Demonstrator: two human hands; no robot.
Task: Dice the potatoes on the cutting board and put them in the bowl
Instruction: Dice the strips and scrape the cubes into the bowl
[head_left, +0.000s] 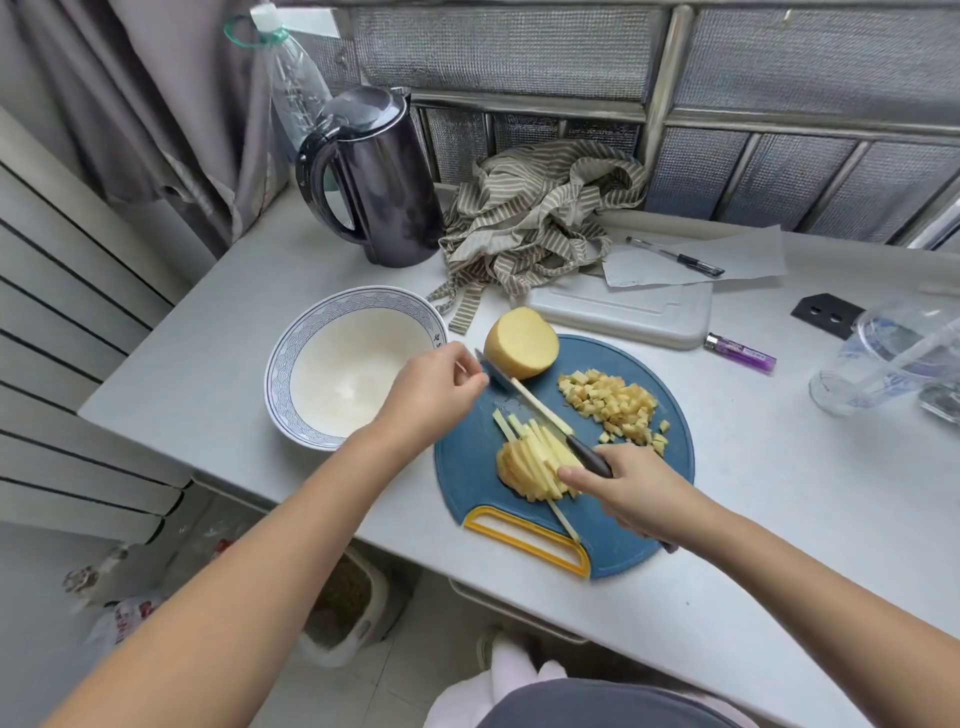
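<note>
Board: I'm seeing the blue cutting board (623, 519) lying on the bench (753, 519).
Right hand: the right hand (628, 493) is gripping the knife (535, 405) by its handle over the board's near half, fingers wrapped round it.
Left hand: the left hand (431, 395) is hovering at the board's left edge, fingers curled, tips at the blade's point. I can't tell if it's pinching or just touching.
Potato strips: the potato strips (530, 462) are lying fanned on the board's near-left part, beside the blade.
Dice: the diced potato (608, 402) is sitting piled on the board's right part.
Half: the potato half (522, 343) is sitting at the board's far-left edge.
Bowl: the bowl (291, 364) is standing just left of the board.
</note>
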